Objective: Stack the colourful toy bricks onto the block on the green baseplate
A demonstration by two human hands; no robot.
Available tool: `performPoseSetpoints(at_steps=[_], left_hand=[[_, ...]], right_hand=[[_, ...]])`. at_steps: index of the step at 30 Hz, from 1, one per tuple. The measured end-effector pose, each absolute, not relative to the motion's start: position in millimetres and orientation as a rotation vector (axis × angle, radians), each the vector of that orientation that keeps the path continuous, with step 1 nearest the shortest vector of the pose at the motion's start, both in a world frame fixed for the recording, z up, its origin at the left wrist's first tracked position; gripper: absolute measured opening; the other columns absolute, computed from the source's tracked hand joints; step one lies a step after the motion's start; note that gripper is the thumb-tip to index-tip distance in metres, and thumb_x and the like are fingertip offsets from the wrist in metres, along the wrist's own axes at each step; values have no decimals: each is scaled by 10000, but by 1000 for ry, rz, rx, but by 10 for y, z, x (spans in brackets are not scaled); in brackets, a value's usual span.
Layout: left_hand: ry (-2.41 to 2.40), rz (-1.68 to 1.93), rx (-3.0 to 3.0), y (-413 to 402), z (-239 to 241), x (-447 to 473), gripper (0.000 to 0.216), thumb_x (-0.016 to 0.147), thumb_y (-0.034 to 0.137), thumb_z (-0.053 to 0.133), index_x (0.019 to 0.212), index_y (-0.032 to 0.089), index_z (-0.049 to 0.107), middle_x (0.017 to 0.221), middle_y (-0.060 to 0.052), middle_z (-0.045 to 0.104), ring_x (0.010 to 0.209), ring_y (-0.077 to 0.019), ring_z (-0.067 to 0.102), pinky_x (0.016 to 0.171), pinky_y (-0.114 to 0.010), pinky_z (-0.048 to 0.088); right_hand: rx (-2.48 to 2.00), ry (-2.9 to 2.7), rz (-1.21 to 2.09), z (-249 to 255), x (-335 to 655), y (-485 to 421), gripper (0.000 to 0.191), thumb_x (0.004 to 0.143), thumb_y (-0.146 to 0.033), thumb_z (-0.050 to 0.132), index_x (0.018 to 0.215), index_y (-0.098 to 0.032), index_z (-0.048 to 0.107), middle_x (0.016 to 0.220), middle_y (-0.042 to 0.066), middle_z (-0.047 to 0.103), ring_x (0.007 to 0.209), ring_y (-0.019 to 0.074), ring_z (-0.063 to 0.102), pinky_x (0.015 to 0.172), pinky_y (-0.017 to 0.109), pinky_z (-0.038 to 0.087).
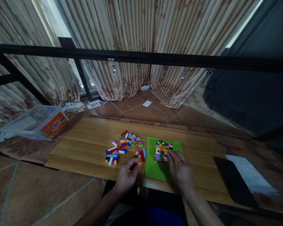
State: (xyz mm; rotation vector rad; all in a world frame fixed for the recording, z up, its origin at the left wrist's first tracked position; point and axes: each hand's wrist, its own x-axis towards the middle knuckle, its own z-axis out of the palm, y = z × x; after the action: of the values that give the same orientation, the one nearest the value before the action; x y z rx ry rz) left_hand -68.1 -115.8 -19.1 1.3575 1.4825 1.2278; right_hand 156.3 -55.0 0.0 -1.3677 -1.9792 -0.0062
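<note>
Green studded baseplate [155, 171] on a pale wooden table [85, 147], bearing a multicoloured brick slab [163, 151] toward its far side. Just left of the plate lies a scatter of loose bricks [126, 146]. The left hand [126, 175] is at the near edge of that scatter, its fingers curled in over a small yellow brick [140, 163]; whether the brick is actually pinched cannot be told. The right hand [181, 171] lies on the near right part of the plate, fingers loosely spread, their tips touching the slab's near right edge; it grips nothing. Judged step: selecting a brick while the slab is steadied. Seating a brick would call for a firm pinch, alignment over the studs and a straight downward press with the plate held flat. Far left: a clear plastic box [35, 125].
</note>
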Motion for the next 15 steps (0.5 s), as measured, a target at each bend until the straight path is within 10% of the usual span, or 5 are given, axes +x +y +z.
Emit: performPoseSetpoints(at_steps=[15], left_hand=[[1254,1325,1206,-1200,-214,-693,231,823,248,580,1043,183,608,951,-40,674,895,-160,640,845,-286,506]], right_hand=[[-1282,-1806,812,8,650,-1049,235,911,-302,469,968,-226,685,918,51,689,840,190,652,719,294,509]])
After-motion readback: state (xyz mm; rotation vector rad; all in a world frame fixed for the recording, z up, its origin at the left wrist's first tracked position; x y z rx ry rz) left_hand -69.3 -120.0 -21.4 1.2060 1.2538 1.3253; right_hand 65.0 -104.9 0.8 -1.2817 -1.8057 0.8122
